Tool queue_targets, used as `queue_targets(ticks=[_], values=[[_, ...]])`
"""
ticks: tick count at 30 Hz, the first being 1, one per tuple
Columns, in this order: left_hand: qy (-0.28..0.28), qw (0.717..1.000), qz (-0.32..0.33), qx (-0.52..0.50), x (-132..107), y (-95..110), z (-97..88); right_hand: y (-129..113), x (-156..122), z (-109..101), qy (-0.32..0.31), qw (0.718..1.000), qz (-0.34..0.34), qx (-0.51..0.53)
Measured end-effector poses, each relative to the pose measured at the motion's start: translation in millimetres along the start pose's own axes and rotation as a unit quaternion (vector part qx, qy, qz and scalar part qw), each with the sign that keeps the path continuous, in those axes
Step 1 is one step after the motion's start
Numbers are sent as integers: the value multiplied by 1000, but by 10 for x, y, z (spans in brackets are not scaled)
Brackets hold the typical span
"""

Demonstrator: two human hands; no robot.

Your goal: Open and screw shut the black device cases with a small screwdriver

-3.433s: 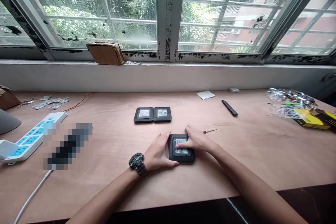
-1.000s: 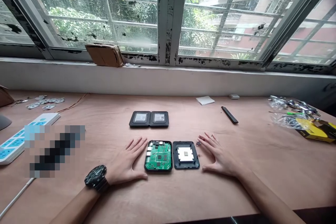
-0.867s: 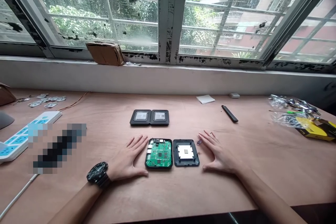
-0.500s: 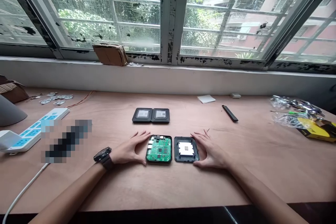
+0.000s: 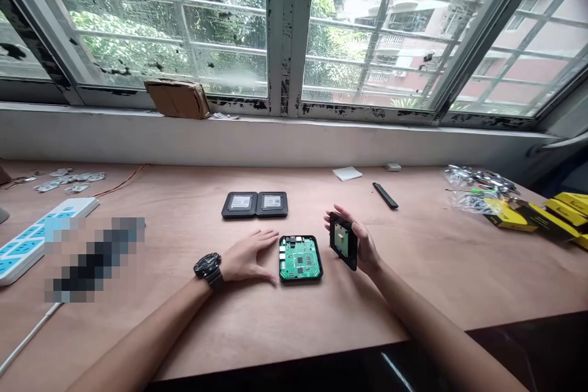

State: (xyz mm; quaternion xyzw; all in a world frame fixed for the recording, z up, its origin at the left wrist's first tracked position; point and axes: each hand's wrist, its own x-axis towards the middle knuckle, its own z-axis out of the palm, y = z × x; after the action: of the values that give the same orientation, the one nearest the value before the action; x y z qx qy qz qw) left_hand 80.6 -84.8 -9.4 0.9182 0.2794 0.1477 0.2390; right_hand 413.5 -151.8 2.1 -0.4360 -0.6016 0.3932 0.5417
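Gripping black cover (image 5: 343, 240) in right hand (image 5: 365, 248), fingers curled round its edges, lifted off surface (image 5: 285, 331), stood on edge, pale pad side facing left. Just left of it, flat on surface: open green board half (image 5: 299, 257), with left hand (image 5: 248, 255) spread palm-down beside its left edge. Behind: 2 closed units (image 5: 255, 204), white labels unreadable.

It was an electronics workshop: a plywood desk (image 5: 193, 331) under windows (image 5: 220, 24) held opened devices (image 5: 300, 258), power strip (image 5: 32, 242) and bagged parts (image 5: 473, 187).
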Motion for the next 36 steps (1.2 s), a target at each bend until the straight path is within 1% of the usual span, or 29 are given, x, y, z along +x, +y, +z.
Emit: queue_targets(ticks=[2, 4, 5, 7, 9, 11, 13, 16, 19, 23, 29, 36], values=[[36, 998, -31, -37, -72, -98, -81, -125, 111, 151, -47, 999, -17, -7], [101, 989, -73, -74, -149, -208, -153, -255, 207, 292, -115, 990, -46, -70], [136, 983, -91, -88, -180, -258, -180, -313, 243, 364, -149, 979, -63, -120], [192, 969, -115, -102, -218, -335, -212, -389, 285, 517, -205, 947, -97, -228], [212, 963, -130, -103, -225, -378, -218, -388, 286, 662, -242, 911, -127, -308], [213, 962, -141, -99, -216, -395, -207, -310, 262, 772, -262, 884, -146, -359], [210, 962, -144, -95, -205, -399, -190, -194, 230, 827, -275, 861, -156, -398], [207, 963, -145, -96, -198, -394, -170, -67, 192, 830, -290, 841, -153, -430], [204, 962, -148, -105, -199, -382, -164, -59, 172, 812, -303, 834, -144, -438], [208, 960, -150, -113, -200, -360, -165, -109, 167, 823, -314, 833, -139, -434], [207, 962, -142, -107, -201, -365, -165, -125, 158, 831, -307, 831, -141, -442], [206, 964, -134, -101, -204, -396, -158, -205, 141, 833, -303, 814, -154, -470]])
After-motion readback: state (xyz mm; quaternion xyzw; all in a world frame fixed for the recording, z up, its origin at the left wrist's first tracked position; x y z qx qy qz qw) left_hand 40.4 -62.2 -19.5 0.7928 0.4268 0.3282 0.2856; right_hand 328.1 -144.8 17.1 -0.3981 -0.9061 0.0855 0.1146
